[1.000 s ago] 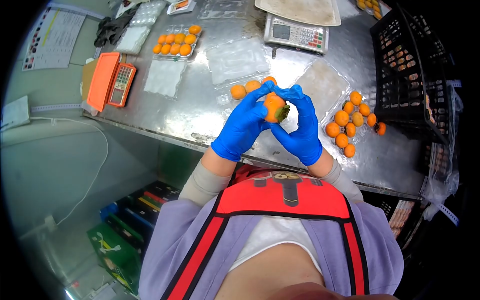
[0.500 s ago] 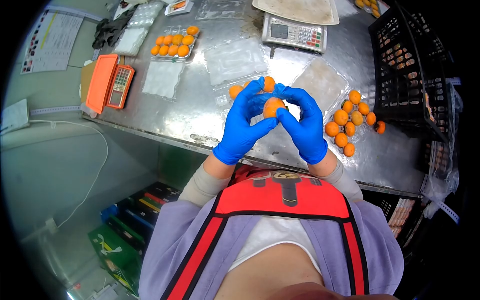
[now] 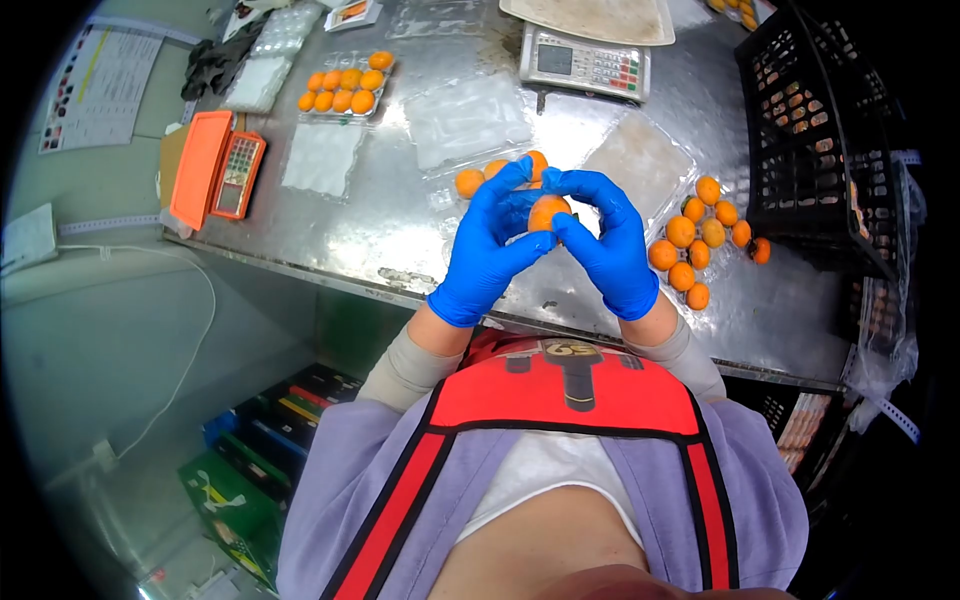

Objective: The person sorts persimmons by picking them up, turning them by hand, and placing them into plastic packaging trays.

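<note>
Shiny metal tabletop spreads before me, a black crate at its right. Both my gloved hands, left hand and right hand, grasp one orange persimmon above it. A second ago its green leaves showed; now they're turned from sight, my right thumb against the skin.

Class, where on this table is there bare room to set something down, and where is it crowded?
Bare: along the table's near edge, between the orange device and left hand, and in front of the right fruit cluster.
Crowded: beside the black crate and at the fruit beyond that hand.
</note>
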A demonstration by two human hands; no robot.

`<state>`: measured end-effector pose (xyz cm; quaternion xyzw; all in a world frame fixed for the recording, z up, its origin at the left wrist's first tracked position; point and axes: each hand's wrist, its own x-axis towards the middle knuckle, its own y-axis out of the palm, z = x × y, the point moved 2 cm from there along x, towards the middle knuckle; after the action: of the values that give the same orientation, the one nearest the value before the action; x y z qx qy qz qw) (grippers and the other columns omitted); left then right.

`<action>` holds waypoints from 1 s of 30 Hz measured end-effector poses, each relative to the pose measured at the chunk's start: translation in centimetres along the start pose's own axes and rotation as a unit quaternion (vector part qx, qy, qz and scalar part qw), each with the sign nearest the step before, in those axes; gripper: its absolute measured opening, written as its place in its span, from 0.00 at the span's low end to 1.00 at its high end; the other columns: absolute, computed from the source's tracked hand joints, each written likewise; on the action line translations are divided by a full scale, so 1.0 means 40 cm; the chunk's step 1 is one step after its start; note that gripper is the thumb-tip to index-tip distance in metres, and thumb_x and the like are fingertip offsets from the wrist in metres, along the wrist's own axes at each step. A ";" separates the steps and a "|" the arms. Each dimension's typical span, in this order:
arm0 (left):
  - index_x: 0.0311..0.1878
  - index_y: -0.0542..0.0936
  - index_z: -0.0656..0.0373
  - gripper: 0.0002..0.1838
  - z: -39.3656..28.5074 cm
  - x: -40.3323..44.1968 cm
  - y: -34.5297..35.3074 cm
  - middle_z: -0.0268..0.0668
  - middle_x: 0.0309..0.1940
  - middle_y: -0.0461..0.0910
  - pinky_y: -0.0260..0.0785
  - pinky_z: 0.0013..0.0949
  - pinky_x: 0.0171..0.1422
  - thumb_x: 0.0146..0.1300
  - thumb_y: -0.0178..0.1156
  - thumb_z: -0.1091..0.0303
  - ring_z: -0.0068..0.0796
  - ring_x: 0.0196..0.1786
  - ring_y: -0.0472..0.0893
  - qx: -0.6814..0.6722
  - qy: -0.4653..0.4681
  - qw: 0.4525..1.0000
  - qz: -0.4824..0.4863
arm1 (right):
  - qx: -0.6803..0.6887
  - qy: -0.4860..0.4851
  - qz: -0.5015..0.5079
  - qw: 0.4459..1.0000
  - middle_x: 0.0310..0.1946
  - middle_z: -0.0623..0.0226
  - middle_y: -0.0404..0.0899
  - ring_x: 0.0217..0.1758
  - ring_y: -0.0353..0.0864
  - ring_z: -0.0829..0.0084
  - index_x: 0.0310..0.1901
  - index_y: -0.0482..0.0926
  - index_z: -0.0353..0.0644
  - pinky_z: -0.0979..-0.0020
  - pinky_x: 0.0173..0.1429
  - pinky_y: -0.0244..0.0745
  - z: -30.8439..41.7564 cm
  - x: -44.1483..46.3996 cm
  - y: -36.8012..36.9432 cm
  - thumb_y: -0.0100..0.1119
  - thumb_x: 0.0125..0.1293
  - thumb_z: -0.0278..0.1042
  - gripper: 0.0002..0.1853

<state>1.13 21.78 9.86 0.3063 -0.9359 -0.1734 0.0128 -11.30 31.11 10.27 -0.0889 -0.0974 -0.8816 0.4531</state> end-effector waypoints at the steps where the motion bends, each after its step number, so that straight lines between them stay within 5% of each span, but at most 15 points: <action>1: 0.67 0.60 0.54 0.39 0.003 0.000 0.001 0.41 0.55 0.72 0.69 0.34 0.58 0.53 0.65 0.76 0.32 0.56 0.74 0.000 0.000 1.000 0.001 | -0.036 -0.010 0.014 0.999 0.43 0.62 0.79 0.49 0.77 0.72 0.47 0.77 0.37 0.70 0.55 0.68 0.000 0.002 -0.003 0.61 0.57 0.27 0.15; 4: 0.67 0.60 0.54 0.38 0.015 -0.003 0.001 0.41 0.55 0.72 0.70 0.33 0.58 0.53 0.65 0.77 0.31 0.55 0.74 -0.012 -0.006 1.000 0.004 | -0.120 -0.046 0.026 0.991 0.40 0.64 0.80 0.45 0.78 0.72 0.44 0.78 0.38 0.71 0.53 0.69 -0.007 0.010 -0.003 0.61 0.58 0.28 0.12; 9: 0.67 0.61 0.55 0.36 0.052 0.006 0.009 0.41 0.54 0.72 0.69 0.33 0.58 0.54 0.65 0.75 0.31 0.54 0.75 -0.019 -0.050 0.999 0.008 | 0.092 0.156 -0.011 0.983 0.44 0.62 0.80 0.50 0.76 0.74 0.47 0.76 0.34 0.72 0.58 0.68 -0.055 0.007 -0.036 0.51 0.64 0.25 0.11; 13: 0.66 0.62 0.55 0.36 0.068 0.018 0.019 0.40 0.54 0.72 0.68 0.33 0.59 0.55 0.65 0.74 0.30 0.54 0.74 -0.018 -0.075 0.997 0.011 | 0.114 0.159 -0.052 0.979 0.46 0.62 0.79 0.51 0.76 0.73 0.48 0.76 0.33 0.72 0.59 0.67 -0.078 -0.020 -0.077 0.51 0.65 0.25 0.12; 15: 0.66 0.62 0.55 0.35 0.086 0.028 0.025 0.40 0.52 0.72 0.68 0.33 0.59 0.54 0.65 0.74 0.30 0.53 0.75 0.038 -0.053 0.998 0.008 | 0.064 0.122 -0.077 0.987 0.47 0.62 0.78 0.52 0.76 0.73 0.49 0.76 0.34 0.71 0.59 0.67 -0.096 -0.046 -0.103 0.54 0.64 0.26 0.12; 18: 0.65 0.63 0.58 0.36 0.139 0.049 0.035 0.41 0.48 0.74 0.71 0.31 0.53 0.53 0.67 0.72 0.28 0.48 0.77 0.052 -0.125 0.991 -0.009 | -0.297 -0.113 0.022 0.948 0.52 0.61 0.75 0.53 0.74 0.61 0.54 0.75 0.43 0.65 0.57 0.68 -0.039 -0.070 -0.129 0.66 0.52 0.31 0.24; 20: 0.65 0.62 0.60 0.37 0.209 0.063 0.037 0.41 0.46 0.75 0.73 0.31 0.50 0.53 0.68 0.71 0.28 0.47 0.77 0.118 -0.108 0.987 0.020 | -0.362 -0.075 0.046 0.928 0.51 0.60 0.74 0.46 0.76 0.57 0.57 0.73 0.51 0.62 0.49 0.72 -0.067 -0.111 -0.127 0.65 0.51 0.38 0.28; 23: 0.66 0.60 0.62 0.34 0.231 0.057 0.074 0.41 0.49 0.73 0.70 0.30 0.53 0.57 0.62 0.77 0.28 0.49 0.76 0.203 -0.112 0.968 0.092 | -0.363 0.016 0.057 0.930 0.50 0.58 0.74 0.47 0.76 0.55 0.56 0.73 0.49 0.62 0.50 0.73 -0.122 -0.161 -0.145 0.65 0.52 0.37 0.27; 25: 0.67 0.60 0.60 0.37 0.244 0.064 0.099 0.41 0.50 0.73 0.70 0.30 0.52 0.54 0.66 0.73 0.27 0.48 0.76 0.195 -0.112 0.969 0.102 | -0.273 0.045 -0.028 0.961 0.51 0.58 0.73 0.54 0.74 0.58 0.54 0.73 0.44 0.65 0.57 0.70 -0.131 -0.193 -0.186 0.66 0.50 0.30 0.26; 26: 0.68 0.59 0.58 0.41 0.250 0.067 0.107 0.41 0.50 0.72 0.71 0.30 0.52 0.52 0.69 0.69 0.26 0.46 0.76 0.182 -0.110 0.972 0.101 | -0.235 0.056 -0.099 0.965 0.49 0.59 0.74 0.50 0.76 0.58 0.52 0.72 0.43 0.64 0.53 0.72 -0.128 -0.204 -0.212 0.65 0.53 0.33 0.23; 30: 0.69 0.58 0.57 0.40 0.247 0.098 0.110 0.41 0.52 0.70 0.70 0.29 0.52 0.54 0.67 0.71 0.24 0.46 0.73 0.201 -0.096 0.968 0.118 | -0.179 0.019 -0.325 0.928 0.51 0.63 0.71 0.55 0.71 0.70 0.54 0.68 0.41 0.69 0.60 0.66 -0.214 -0.283 -0.429 0.63 0.54 0.24 0.25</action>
<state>-5.85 25.96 1.71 0.1717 -0.9780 -0.0076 -0.1182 -19.41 47.61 -2.35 -0.1149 0.0467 -0.9850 0.1201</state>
